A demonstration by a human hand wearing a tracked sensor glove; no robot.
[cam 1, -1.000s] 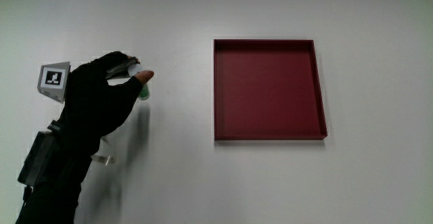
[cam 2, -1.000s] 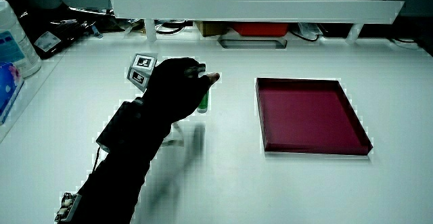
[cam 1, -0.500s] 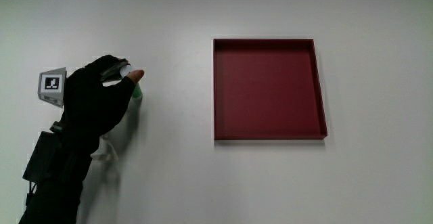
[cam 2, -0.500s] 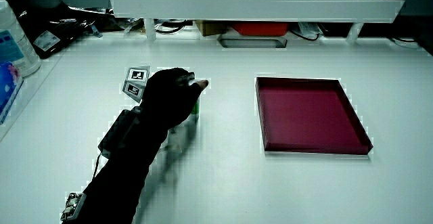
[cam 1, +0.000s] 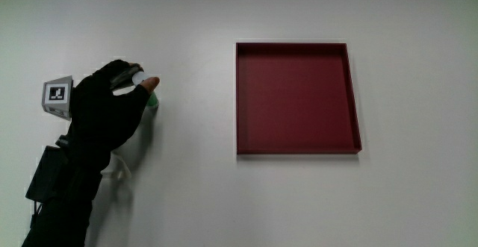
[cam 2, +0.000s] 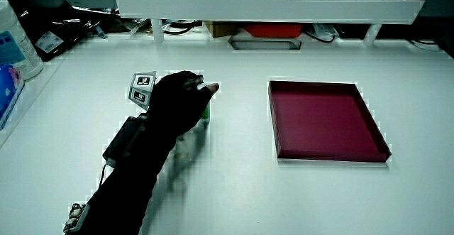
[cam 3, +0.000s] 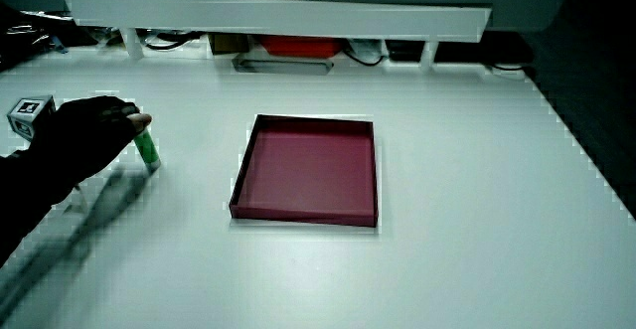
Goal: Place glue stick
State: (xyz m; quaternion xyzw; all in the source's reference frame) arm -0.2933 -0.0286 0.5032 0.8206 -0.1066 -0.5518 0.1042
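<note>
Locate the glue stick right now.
The glue stick stands upright on the table, its cap gripped by the hand, apart from the red tray beside it.

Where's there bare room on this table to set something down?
Bare table lies between the glue stick in the hand and the red tray, whose floor is also bare. Clutter sits only along the low partition.

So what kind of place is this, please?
Probably a lab bench set up for recording: a bare white table, a low partition, and a marker cube on the gloved hand.
</note>
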